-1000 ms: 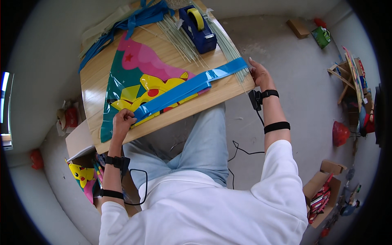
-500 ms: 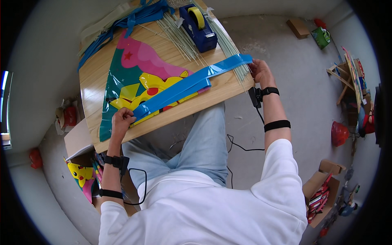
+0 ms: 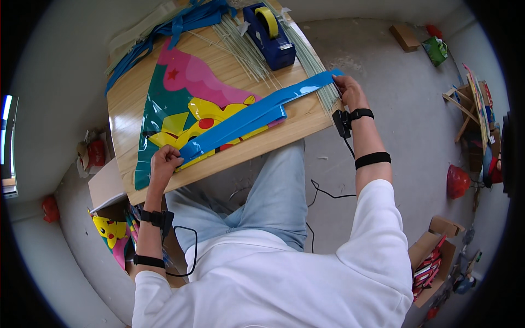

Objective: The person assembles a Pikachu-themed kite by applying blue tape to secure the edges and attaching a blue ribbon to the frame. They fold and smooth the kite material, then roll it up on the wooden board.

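A shiny blue plastic strip slants across the table, doubled over along part of its length. My left hand pinches its lower left end near the table's front edge. At the far right end, my right hand grips the strip between thumb and fingers, just past the table's right edge. Beneath the strip lies a triangular plastic sheet, green and pink with a yellow cartoon figure; the strip covers part of its lower right side.
On the table, a blue tape dispenser with yellow tape stands beside bundles of thin pale rods. More blue strips lie at the far left. Open cardboard boxes stand on the floor at both sides. A black cable hangs by my right arm.
My right hand's fingers have shifted slightly at the strip's end, whose tip now sticks out above them. The left hand keeps its pinch. The whole view has moved a little.
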Available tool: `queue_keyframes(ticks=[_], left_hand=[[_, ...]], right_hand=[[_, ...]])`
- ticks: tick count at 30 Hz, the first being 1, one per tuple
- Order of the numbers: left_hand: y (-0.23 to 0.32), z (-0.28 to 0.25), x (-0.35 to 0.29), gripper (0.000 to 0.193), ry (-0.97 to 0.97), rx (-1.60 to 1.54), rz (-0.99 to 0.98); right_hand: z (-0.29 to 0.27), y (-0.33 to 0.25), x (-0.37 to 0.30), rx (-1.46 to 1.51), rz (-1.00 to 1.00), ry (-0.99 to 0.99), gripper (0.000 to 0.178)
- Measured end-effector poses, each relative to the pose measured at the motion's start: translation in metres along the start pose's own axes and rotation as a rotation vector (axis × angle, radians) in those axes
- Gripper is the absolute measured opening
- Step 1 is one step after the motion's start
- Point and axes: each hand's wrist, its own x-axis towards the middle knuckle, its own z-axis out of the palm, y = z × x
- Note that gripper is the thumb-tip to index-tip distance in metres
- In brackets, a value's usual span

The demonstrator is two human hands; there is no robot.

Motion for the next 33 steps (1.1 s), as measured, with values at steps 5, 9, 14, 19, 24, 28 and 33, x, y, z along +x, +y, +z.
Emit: queue_keyframes(ticks=[5, 9, 14, 19, 24, 28, 33], left_hand=[[0.004, 0.000, -0.002, 0.018, 0.019, 0.051, 0.037], [0.001, 0.000, -0.003, 0.018, 0.022, 0.037, 0.064], [0.006, 0.001, -0.006, 0.018, 0.033, 0.068, 0.120], [0.011, 0.001, -0.003, 0.017, 0.025, 0.114, 0.139], [0.005, 0.001, -0.004, 0.017, 0.047, 0.142, 0.118], [0.004, 0.003, -0.003, 0.017, 0.055, 0.166, 0.123], [0.002, 0.003, -0.005, 0.017, 0.072, 0.174, 0.105]], right_hand=[[-0.005, -0.025, -0.015, -0.161, 0.067, 0.125, 0.007], [-0.001, -0.052, -0.055, -0.141, -0.097, 0.175, 0.010], [0.005, -0.072, -0.118, -0.226, -0.234, 0.276, 0.013], [-0.003, -0.059, -0.123, -0.332, -0.406, 0.376, 0.011], [0.022, -0.059, -0.129, -0.455, -0.603, 0.444, 0.011], [0.039, -0.062, -0.132, -0.556, -0.773, 0.450, 0.014], [0.095, -0.043, -0.168, -0.860, -1.065, 0.368, 0.017]])
